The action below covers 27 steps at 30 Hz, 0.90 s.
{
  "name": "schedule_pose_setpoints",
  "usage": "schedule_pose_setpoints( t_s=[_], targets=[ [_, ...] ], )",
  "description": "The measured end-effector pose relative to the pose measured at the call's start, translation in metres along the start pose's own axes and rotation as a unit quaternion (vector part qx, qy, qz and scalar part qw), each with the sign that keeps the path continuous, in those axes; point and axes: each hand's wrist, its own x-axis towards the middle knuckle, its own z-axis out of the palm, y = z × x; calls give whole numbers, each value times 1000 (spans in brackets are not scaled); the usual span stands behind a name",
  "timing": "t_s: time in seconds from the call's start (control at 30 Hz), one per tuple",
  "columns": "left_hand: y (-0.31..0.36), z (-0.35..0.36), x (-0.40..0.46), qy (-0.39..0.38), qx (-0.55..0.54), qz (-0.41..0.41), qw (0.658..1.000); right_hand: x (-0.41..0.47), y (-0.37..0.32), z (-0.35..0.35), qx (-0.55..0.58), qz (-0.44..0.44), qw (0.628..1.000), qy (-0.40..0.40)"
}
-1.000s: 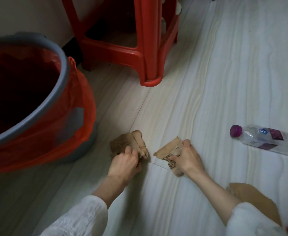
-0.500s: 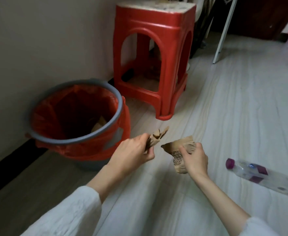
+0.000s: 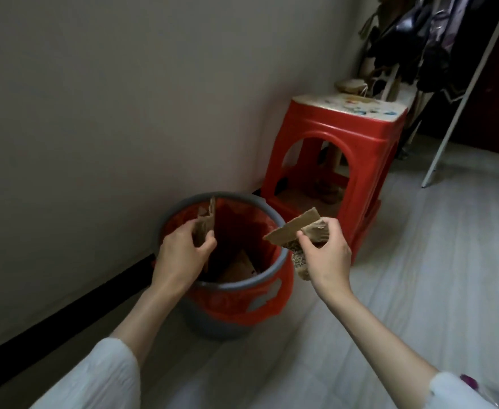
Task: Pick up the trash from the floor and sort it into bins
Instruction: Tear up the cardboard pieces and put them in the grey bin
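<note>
The left hand (image 3: 180, 255) is over the open mouth of the round grey plastic bin with a red bag liner (image 3: 277, 252), its fingers (image 3: 207, 246) curled tight around a crumpled brown piece of cardboard (image 3: 205, 222) that stands upright above the opening. The right hand (image 3: 327, 258) is just beside the bin's right rim, thumb and fingers pinched closed on a second torn brown cardboard scrap with a speckled patch (image 3: 294, 230); one flat end of it juts out over the rim. More brown cardboard (image 3: 239, 267) lies inside the bin. The bin stands on the pale wood-grain floor (image 3: 419, 276) against the wall, just beside a red plastic stool (image 3: 357, 149). White sleeves cover both forearms.
</note>
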Motion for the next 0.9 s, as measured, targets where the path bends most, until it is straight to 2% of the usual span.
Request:
schedule_pose_setpoints(
  t_s=[0.13, 0.2, 0.4, 0.47, 0.63, 0.77, 0.83, 0.9],
  targets=[
    [-21, 23, 4, -104, 72, -33, 991, 9, -9, 25, -24, -25, 999, -30],
    [-24, 31, 5, -128, 90, -35, 987, 12, -8, 35, -33, -26, 998, -43],
    [-48, 19, 1, 21, 78, 39, 996, 15, -7, 66, -127, -9, 986, -104],
    [-59, 18, -3, 22, 87, 60, 994, 18, -10, 79, -160, 15, 977, -141],
    [-68, 20, -15, 20, 85, 90, 992, 14, -7, 115, -138, 66, 961, -231],
    [-70, 19, -16, 5, 95, 90, 991, 10, -5, 132, -137, 114, 908, -380],
    [-70, 18, -15, -4, 114, 96, 989, 10, -3, 130, -144, 107, 905, -385],
    [-67, 15, -16, -19, 127, 95, 987, 10, -1, 121, -143, 64, 926, -345]
  ],
)
